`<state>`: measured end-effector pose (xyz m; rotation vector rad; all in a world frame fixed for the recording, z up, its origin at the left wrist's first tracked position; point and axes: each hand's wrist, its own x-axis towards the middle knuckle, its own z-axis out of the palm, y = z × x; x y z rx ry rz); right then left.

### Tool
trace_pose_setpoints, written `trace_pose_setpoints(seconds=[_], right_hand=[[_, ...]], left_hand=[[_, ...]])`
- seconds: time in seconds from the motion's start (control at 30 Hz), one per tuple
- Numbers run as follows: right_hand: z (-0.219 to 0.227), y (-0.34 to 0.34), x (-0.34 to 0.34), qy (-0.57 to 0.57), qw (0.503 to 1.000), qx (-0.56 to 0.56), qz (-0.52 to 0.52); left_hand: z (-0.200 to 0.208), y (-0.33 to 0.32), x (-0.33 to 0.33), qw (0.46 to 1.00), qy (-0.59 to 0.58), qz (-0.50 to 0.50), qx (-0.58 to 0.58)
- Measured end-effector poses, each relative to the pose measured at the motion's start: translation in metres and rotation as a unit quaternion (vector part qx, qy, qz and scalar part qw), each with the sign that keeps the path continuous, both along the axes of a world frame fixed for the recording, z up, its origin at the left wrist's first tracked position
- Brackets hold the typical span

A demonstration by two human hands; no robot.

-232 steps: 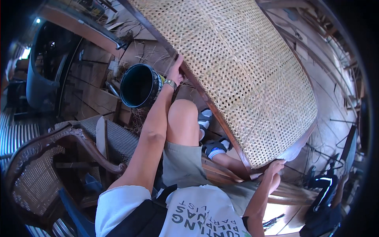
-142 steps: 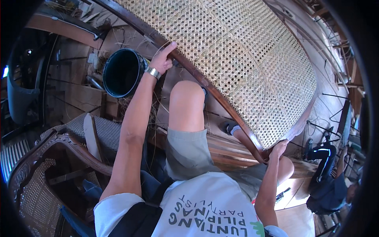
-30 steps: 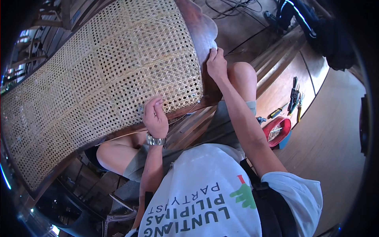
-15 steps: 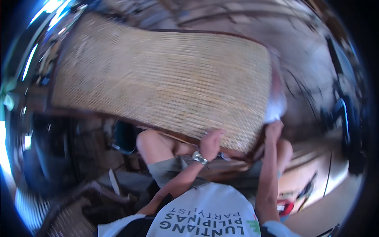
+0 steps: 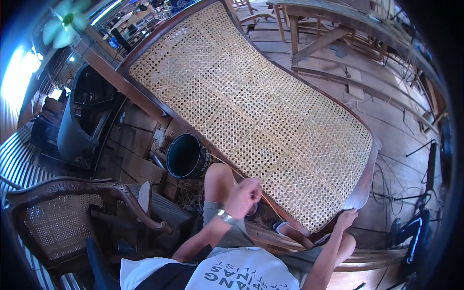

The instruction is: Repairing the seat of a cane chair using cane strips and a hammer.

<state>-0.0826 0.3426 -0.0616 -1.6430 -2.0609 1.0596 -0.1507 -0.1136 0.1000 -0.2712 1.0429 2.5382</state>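
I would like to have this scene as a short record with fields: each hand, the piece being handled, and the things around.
Left hand: left hand, fingers curled, at the near long edge of the frame; contact unclear
Left wrist: metal-banded watch
Right hand: right hand, closed on the scalloped wooden end rail near its near corner
Piece: woven cane panel in a dark wooden frame
Beside the frame, to the left: dark bucket
Lower left: carved wooden armchair with cane back
Upper left: green-bladed fan
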Motion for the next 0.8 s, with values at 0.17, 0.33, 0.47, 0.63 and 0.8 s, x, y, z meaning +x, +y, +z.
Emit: trace_pose_setpoints(seconds=[0.17, 0.33, 0.47, 0.63, 0.8], right_hand=[[-0.001, 0.002, 0.001, -0.019, 1.0, -0.001, 0.014], [-0.003, 0.005, 0.005, -0.02, 1.0, -0.008, 0.01], [-0.014, 0.01, 0.009, -0.013, 1.0, 0.023, -0.003], [-0.02, 0.014, 0.011, -0.024, 0.999, 0.029, -0.005], [-0.015, 0.015, 0.006, -0.042, 0.999, 0.031, 0.009]], left_hand=[[0.027, -0.1, -0.038, 0.947, 0.019, 0.258, -0.189], [0.058, -0.156, -0.083, 0.88, -0.107, 0.374, -0.271], [0.111, -0.111, -0.058, 0.916, 0.175, 0.271, -0.238], [0.191, -0.031, 0.002, 0.925, 0.371, -0.081, -0.025], [0.248, 0.007, -0.001, 0.832, 0.511, -0.135, 0.165]])
